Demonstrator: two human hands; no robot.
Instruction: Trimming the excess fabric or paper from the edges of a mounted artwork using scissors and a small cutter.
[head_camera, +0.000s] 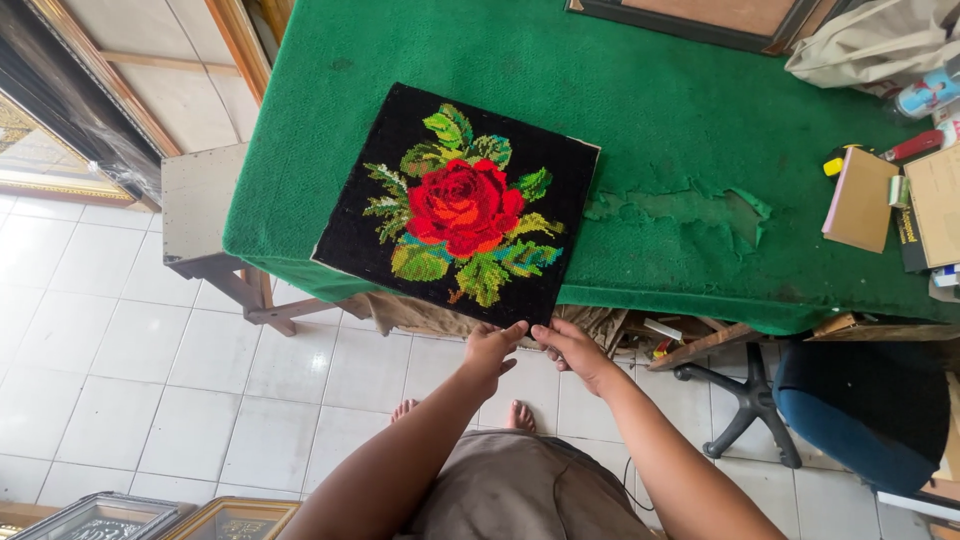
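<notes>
A square black needlework panel (455, 205) with a red rose and green leaves lies tilted on the green-covered table (650, 130), its near corner hanging over the table's front edge. My left hand (490, 347) and my right hand (568, 345) meet at that near corner. Both pinch the panel's lower edge with the fingertips, thumbs close together. My forearms reach up from the bottom of the view.
The green cloth is torn and worn (690, 205) right of the panel. A brown notebook (860, 200), cards and markers lie at the right edge. A blue swivel chair (860, 400) stands lower right. Picture frames (150, 518) rest on the tiled floor at lower left.
</notes>
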